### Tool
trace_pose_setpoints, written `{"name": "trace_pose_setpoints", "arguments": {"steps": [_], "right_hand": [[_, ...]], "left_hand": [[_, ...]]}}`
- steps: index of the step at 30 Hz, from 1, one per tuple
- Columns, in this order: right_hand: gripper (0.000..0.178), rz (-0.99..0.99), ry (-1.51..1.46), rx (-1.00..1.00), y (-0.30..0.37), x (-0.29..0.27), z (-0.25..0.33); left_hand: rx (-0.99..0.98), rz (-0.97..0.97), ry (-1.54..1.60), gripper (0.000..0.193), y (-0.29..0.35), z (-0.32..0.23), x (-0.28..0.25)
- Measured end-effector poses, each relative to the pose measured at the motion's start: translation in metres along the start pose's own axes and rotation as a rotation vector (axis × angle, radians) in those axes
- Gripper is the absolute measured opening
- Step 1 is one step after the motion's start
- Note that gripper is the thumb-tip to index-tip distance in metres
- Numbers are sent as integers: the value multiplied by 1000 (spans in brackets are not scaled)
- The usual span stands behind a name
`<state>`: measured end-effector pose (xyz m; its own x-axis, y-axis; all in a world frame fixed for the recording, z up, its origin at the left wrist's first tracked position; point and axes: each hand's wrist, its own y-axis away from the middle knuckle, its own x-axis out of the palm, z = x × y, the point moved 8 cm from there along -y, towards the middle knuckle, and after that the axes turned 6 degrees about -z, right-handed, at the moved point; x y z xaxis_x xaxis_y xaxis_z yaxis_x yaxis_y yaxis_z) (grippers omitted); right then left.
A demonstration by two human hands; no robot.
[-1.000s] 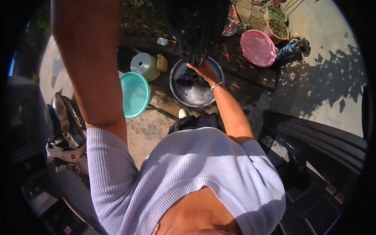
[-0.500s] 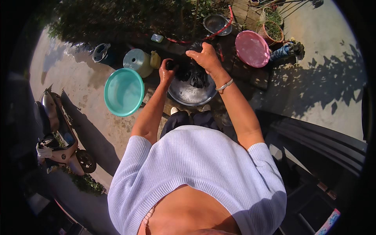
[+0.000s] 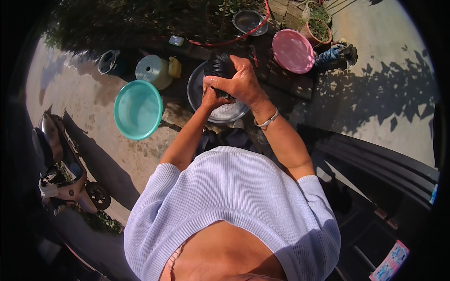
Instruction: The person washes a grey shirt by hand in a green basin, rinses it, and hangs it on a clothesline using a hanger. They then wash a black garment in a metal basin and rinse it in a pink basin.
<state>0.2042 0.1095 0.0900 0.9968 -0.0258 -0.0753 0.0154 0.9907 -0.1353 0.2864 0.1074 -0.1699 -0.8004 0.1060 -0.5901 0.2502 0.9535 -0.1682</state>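
Observation:
A wet black cloth is bunched up between my two hands above a grey-rimmed basin. Whitish suds float on the water inside that basin. My right hand wraps the cloth from the right, its thumb stretched across towards the left. Lower and to the left, my left hand closes on the same cloth, its fingers partly hidden behind the right hand and the fabric. The two hands sit close together, touching or nearly so. A bracelet circles my right wrist.
Left of the basin stand a turquoise basin, a pale round drum, a yellow container and a dark bucket. A pink basin, a metal bowl and a red hose lie beyond. A scooter stands far left.
My hands have come together on the black cloth; the left hand moved right and the right hand lowered slightly. The cloth is now gathered in a tighter bunch. The view has shifted a little.

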Motion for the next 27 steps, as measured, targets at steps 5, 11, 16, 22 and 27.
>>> {"name": "trace_pose_setpoints", "arguments": {"steps": [5, 11, 16, 22, 27], "right_hand": [[24, 103, -463, 131, 16, 10, 7], [19, -351, -701, 210, 44, -102, -74], [32, -556, -695, 742, 92, -131, -239], [78, -308, -953, 1113, 113, -29, -283], [69, -67, -1416, 668, 79, -9, -263]], "left_hand": [[-15, -239, 672, 49, -25, 7, 17], [-452, -493, 1096, 28, -19, 44, -11], [-524, -410, 1411, 28, -18, 20, -6], [-426, -270, 1221, 29, -10, -18, 1], [65, 55, 192, 31, -20, -89, 2]]}}
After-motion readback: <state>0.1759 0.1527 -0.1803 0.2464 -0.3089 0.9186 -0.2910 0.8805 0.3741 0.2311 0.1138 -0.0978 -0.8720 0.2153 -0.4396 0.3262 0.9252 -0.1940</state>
